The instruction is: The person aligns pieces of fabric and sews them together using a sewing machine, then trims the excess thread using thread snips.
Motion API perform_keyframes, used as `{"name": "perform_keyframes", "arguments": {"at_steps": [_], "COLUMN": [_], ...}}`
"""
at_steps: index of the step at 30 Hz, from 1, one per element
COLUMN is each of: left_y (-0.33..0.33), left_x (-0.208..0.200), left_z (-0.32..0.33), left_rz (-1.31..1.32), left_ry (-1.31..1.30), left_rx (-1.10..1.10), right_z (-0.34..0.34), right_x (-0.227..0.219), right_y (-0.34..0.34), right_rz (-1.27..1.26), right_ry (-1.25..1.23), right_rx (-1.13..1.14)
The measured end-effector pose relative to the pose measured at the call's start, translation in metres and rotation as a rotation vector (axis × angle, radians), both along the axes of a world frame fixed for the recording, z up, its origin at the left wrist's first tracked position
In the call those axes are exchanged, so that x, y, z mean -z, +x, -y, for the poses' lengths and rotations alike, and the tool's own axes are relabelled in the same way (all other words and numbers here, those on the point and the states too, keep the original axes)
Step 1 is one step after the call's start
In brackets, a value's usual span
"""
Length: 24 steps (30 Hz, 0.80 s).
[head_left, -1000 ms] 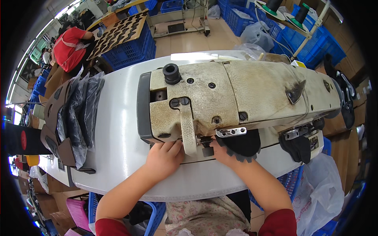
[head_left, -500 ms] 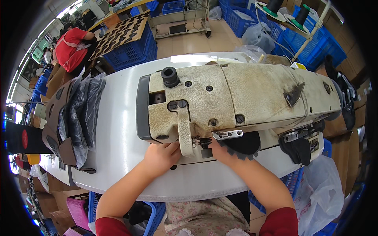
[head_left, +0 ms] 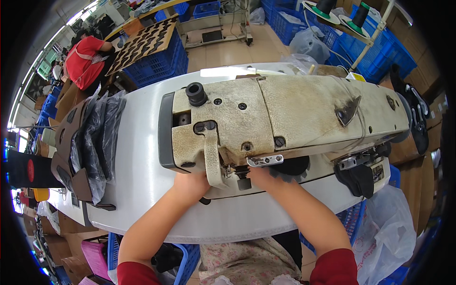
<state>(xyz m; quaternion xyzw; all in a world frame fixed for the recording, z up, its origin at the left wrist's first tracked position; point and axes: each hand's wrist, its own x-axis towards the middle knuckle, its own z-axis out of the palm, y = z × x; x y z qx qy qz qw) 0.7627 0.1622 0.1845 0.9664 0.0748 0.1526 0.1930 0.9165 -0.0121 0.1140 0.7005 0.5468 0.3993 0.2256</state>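
Partly, the sewing machine (head_left: 294,114) hides both hands (head_left: 191,185) (head_left: 261,179).

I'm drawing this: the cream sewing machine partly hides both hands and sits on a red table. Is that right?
Not quite: the table is white, not red, as the head view shows. The cream sewing machine partly hides the left hand and right hand.

One head-worn fisheye — close above the sewing machine (head_left: 294,114) — faces forward and down.
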Motion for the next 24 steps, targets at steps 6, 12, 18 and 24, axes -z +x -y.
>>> {"name": "perform_keyframes", "arguments": {"at_steps": [6,12,18,24], "left_y": [0.004,0.004,0.000,0.001], "left_x": [0.012,0.018,0.014,0.008], "left_z": [-0.007,-0.009,-0.003,0.003], "left_rz": [0.114,0.123,0.091,0.094], "left_ry": [0.117,0.134,0.072,-0.108], "left_rx": [0.047,0.022,-0.057,-0.117], "right_z": [-0.002,-0.003,-0.005,-0.002], "right_x": [0.010,-0.006,0.008,0.032], "right_y": [0.002,0.001,0.002,0.002], "right_rz": [0.489,0.810,0.727,0.711], "right_ry": [-0.177,-0.238,-0.104,0.044], "right_rx": [0.076,0.240,0.200,0.178]}}
